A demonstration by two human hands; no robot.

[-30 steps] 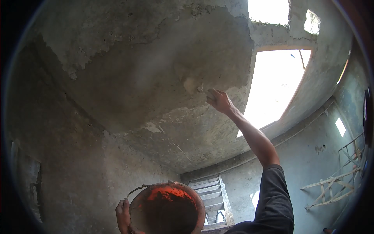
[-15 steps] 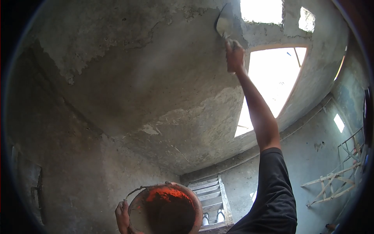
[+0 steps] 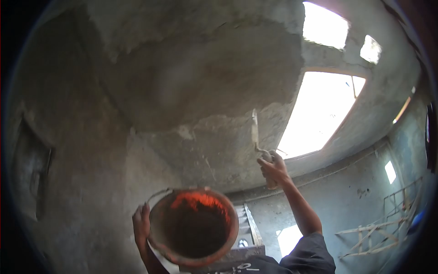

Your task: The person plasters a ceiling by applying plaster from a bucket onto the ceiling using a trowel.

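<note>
My right hand (image 3: 273,168) is closed around the handle of a trowel (image 3: 255,130), its blade seen nearly edge-on and pointing up, in front of the wall. At the bottom, my left hand (image 3: 141,221) grips the side of a round bucket (image 3: 234,223) near its wire handle (image 3: 157,195). Orange-red shows on the bucket's inner wall, and grey mortar (image 3: 198,235) lies inside, in shadow. Darker, damp-looking plaster (image 3: 205,73) covers the upper wall, ending in a ragged edge above a paler, rougher strip (image 3: 219,150).
Bright window openings (image 3: 321,112) pierce the wall at the right. A wooden ladder-like frame (image 3: 248,223) stands below, behind the bucket, with part of a shoe on it. Scaffold-like framing (image 3: 374,235) is at the lower right, and a recess (image 3: 29,169) is at the left.
My right hand has come down from the upper wall with the trowel, its blade turned from broad side to edge. The bucket and left hand sit higher in view as the camera tilted.
</note>
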